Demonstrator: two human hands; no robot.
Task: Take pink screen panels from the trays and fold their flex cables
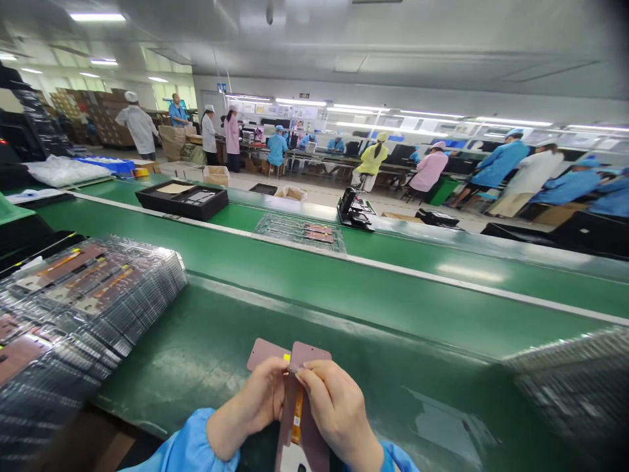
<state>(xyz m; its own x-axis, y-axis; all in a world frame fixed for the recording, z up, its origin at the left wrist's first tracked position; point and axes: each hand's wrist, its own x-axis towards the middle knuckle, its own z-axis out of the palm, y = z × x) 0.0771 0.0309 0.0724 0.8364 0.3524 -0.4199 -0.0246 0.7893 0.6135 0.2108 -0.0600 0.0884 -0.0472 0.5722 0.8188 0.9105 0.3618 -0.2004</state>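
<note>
In the head view, a mauve panel (310, 429) is seen lengthwise between the hands, low over the green bench (417, 357). An orange ribbon (297, 414) is carried along its middle, and a pale plate (289, 457) at its near end. The panel is judged light, thin and fairly stiff, its smooth face perhaps slippery; the ribbon is probably easily creased. It is best taken by its long edges, with ribbon and plate left unpressed. Above its far half, a small clear piece (293, 368) is pinched between thumb and forefinger of both the left hand (263, 396) and the right hand (339, 410); what it is cannot be told. Past the left hand, a second panel (264, 353) is partly covered. Stacked trays (152, 298) are set at the left, with more panels on top. Farther off, a clear tray (275, 228) is placed on the belt (417, 298), with mauve pieces (319, 233) in it.
</note>
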